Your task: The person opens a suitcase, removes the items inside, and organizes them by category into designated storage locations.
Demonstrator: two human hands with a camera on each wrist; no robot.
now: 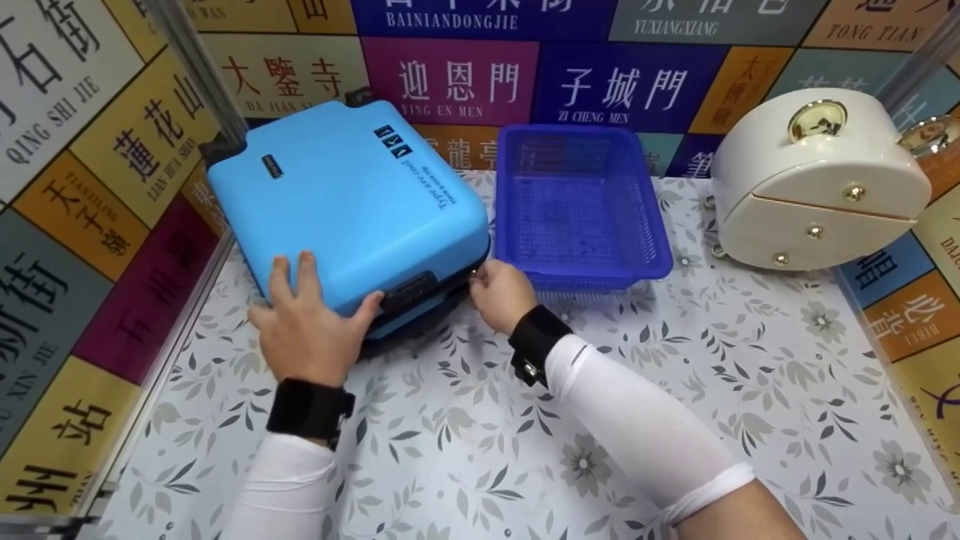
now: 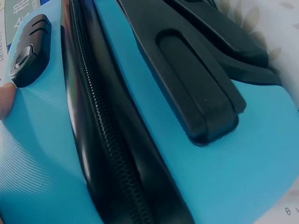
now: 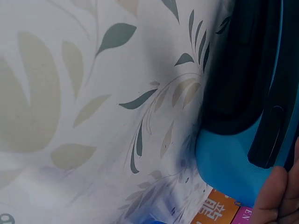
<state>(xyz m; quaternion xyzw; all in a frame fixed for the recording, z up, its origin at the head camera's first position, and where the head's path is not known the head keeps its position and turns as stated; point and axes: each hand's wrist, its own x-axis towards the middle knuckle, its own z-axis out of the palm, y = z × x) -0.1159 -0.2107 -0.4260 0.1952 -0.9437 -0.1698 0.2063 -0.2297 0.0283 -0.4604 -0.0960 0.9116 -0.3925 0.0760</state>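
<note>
A light blue suitcase [image 1: 337,202] lies flat at the left. My left hand [image 1: 311,330] rests on its near left corner with fingers spread, the thumb beside the black lock [image 1: 409,291]. At the near right corner my right hand [image 1: 502,296] has its fingers curled, pinching a small shiny zipper pull [image 1: 474,274] at the dark seam. The left wrist view looks along the black zipper [image 2: 105,126] and a black carry handle [image 2: 191,84]. In the right wrist view, the fingers [image 3: 273,193] come in at the lower right beside the suitcase.
Right of the suitcase stands a blue plastic basket [image 1: 656,266]. A cream box [image 1: 817,187] with gold knobs sits at the far right. Panels printed with place names [image 1: 465,79] wall the floral-covered table [image 1: 600,450] at the back and sides.
</note>
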